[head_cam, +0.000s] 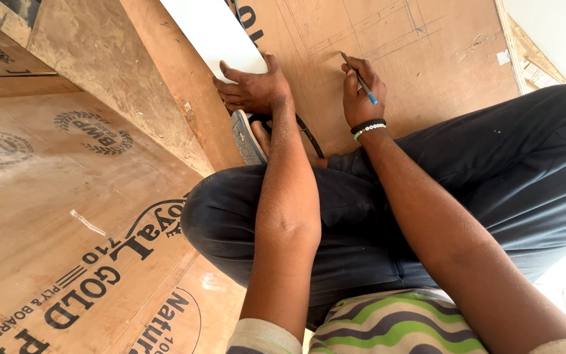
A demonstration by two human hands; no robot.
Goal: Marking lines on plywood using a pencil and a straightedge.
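Right grip (359,88) around pencil (359,80)

Stacked plywood sheets (67,216) (printed), bright daylight

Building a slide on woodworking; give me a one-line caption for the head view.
Seated person's left hand steadies a white panel while the right hand marks the plywood sheet with a pencil.
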